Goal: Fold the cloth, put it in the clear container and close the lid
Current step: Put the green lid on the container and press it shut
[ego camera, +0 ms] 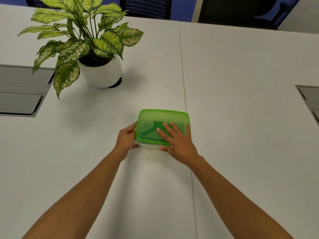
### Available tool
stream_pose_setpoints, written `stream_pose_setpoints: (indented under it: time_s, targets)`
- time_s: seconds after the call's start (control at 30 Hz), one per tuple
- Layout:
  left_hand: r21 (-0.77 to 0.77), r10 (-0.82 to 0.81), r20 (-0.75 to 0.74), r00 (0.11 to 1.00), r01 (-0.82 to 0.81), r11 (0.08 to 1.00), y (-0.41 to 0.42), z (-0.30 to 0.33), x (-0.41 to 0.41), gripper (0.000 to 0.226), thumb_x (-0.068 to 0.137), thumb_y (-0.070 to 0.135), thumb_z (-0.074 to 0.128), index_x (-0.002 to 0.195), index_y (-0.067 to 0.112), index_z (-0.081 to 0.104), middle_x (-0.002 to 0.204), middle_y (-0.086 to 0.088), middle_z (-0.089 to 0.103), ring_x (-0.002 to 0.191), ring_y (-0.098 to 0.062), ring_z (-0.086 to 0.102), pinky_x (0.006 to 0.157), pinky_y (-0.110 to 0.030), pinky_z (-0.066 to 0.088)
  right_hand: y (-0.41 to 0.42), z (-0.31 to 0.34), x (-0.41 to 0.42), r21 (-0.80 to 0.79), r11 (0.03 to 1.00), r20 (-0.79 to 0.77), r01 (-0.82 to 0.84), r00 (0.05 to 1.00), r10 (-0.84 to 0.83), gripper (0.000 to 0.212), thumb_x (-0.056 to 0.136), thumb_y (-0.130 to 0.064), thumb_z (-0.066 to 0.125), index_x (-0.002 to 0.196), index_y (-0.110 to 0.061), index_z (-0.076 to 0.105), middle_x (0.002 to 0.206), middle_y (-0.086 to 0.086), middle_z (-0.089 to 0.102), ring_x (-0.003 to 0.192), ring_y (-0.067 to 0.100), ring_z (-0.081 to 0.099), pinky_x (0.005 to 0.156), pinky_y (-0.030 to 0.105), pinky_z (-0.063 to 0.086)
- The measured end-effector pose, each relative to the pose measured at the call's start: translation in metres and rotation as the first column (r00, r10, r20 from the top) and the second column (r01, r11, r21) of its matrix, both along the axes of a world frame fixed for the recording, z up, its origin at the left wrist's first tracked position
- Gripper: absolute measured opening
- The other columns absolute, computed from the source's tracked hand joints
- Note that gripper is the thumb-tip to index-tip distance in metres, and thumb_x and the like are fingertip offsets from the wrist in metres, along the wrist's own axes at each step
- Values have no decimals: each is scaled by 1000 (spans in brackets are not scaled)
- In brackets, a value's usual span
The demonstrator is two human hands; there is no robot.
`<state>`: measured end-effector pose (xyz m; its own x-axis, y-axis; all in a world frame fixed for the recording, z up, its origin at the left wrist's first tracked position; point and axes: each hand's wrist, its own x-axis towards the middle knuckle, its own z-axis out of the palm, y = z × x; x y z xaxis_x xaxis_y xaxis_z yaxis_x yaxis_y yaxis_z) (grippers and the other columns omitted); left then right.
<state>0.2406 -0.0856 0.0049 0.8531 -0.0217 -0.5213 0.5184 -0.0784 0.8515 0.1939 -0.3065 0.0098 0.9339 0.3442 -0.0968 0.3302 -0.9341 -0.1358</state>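
A clear container (pixel 148 147) stands on the white table (pixel 241 118) in front of me, with its translucent green lid (pixel 155 121) lying on top. My left hand (pixel 126 139) grips the container's left side, thumb on the near wall. My right hand (pixel 177 140) lies flat on the lid, fingers spread over its middle and thumb hooked under the near rim. A darker green shape shows through the lid; I cannot tell whether it is the cloth.
A potted plant (pixel 86 42) in a round white pot (pixel 101 73) stands at the back left. Grey cable hatches sit at the left edge (pixel 19 94) and right edge (pixel 310 100). Dark chairs (pixel 146 6) stand beyond the table's far edge.
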Motion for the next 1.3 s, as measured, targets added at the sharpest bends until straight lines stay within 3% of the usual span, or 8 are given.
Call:
stream_pose_setpoints:
  time_s: [0.17,0.4,0.57,0.77,0.9,1.03,1.2,1.3]
  targets:
    - [-45,28,-53,998,-31,998,-1,4,-1,41,96,16,48,130,35,59,118,-1,70,104,-24,68,73,-51,60,1,-7,-6,-15,1000,91,-12,996,13,68,91,-48,52,148,-37,18,158,3,26,147,26,16,106,75,8]
    - [-106,109,-84,990,-117,987,-3,9,-2,32,96,21,47,121,24,65,114,-9,71,98,-28,70,63,-46,61,1,-12,-9,-80,997,79,-13,997,19,57,94,-48,36,148,-38,21,158,3,28,147,26,19,104,76,13]
    - [-40,52,14,999,-51,998,-5,4,-7,46,88,27,68,132,22,56,112,-9,69,100,-27,68,63,-43,61,-1,-15,-10,-103,994,82,-27,996,36,57,94,-51,26,149,-37,18,158,4,27,146,27,20,103,76,16]
    - [-50,62,16,998,-61,997,-3,-1,-5,53,87,22,71,135,16,52,114,-9,68,97,-26,68,58,-37,60,0,-15,-12,-105,994,103,-28,994,39,57,96,-52,30,149,-36,18,158,4,25,147,26,18,104,75,14]
    - [1,120,17,993,-120,993,-7,-6,-6,40,85,24,73,119,8,61,103,-12,66,88,-26,68,60,-35,59,2,-14,-14,-88,996,112,-6,994,16,65,93,-58,41,149,-38,16,159,1,23,148,24,15,106,74,11]
    - [0,130,-37,991,-130,992,-6,-6,-4,33,84,26,73,110,9,61,94,-11,67,84,-25,67,63,-35,56,4,-13,-13,-106,994,109,3,994,9,74,89,-40,59,149,-36,18,158,3,26,147,26,19,105,75,14]
    - [1,146,-36,989,-146,989,-5,-12,-5,29,85,23,73,107,8,61,95,-15,69,85,-29,68,66,-35,56,7,-16,-15,-171,985,161,23,987,5,80,84,-15,65,149,-34,21,156,5,31,144,30,27,100,77,23]
    - [-2,145,-20,989,-146,989,-5,-13,-6,29,85,22,73,107,8,61,95,-18,69,83,-29,68,65,-35,56,7,-18,-15,-194,981,189,33,982,4,82,83,-14,66,149,-33,22,156,6,32,144,30,28,99,76,24]
